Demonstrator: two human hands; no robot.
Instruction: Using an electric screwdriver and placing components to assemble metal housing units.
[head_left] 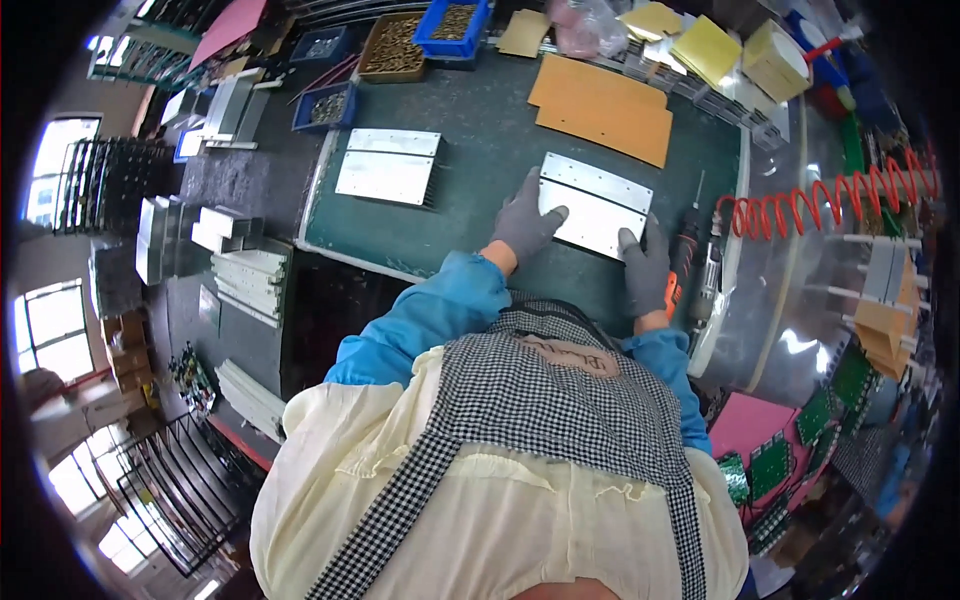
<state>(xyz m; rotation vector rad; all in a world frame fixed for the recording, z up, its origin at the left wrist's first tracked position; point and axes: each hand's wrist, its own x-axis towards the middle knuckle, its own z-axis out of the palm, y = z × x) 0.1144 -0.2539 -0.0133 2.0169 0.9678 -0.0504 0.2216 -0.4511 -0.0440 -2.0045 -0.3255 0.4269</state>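
Holding a silver metal piece [594, 221] at both ends, flat on the green-topped desk [480, 120], right in front of the person and below the orange sheets [602, 112]. Left hand [528, 218], gloved: fingers along the left end, thumb over the top face. Right hand [647, 268], gloved too: thumb on the near right corner, fingers at the right end. Grip is narrow on each end; can't tell how hard they press or what the hidden fingertips do. Piece looks rigid, probably fairly heavy for its size, unlikely to bend; smooth top likely slick, so gloves should help. Face may scratch; corners could be sharp. Best hold: the two short ends, thumbs on top, clear of the dark slot and the small holes. Similar silver block [383, 180] sits well apart to the left; power screwdriver [684, 250] lies just beside the right hand.
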